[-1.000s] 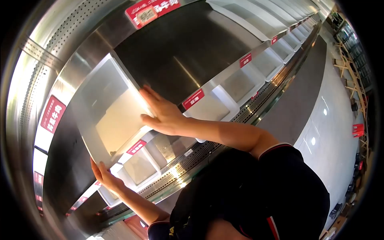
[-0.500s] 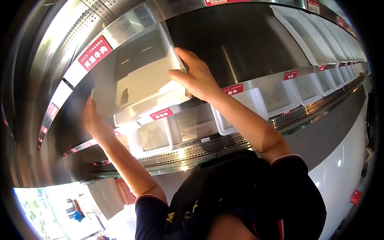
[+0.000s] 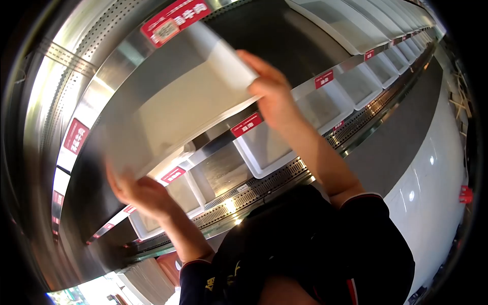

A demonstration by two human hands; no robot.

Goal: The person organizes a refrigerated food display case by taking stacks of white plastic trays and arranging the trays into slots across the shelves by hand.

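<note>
A shallow white plastic tray is between my two hands, tilted over a metal shelf. My right hand grips its right end, thumb on the near edge and fingers behind the wall. My left hand is closed at its left end, smeared by motion, with the fingertips partly hidden. Just under the near edge of the held tray, the corner of another white tray shows on the shelf. Red label cards with white characters line the shelf edge below.
White trays stand in a row along the upper shelf at right. More white trays sit on the lower shelf, behind a slotted metal vent strip. A perforated metal panel curves at upper left. Pale floor lies at right.
The held tray has lifted away from the tray under it and shifted right along the shelf, with both hands still on it. My view has turned, so the shelves appear more slanted.
</note>
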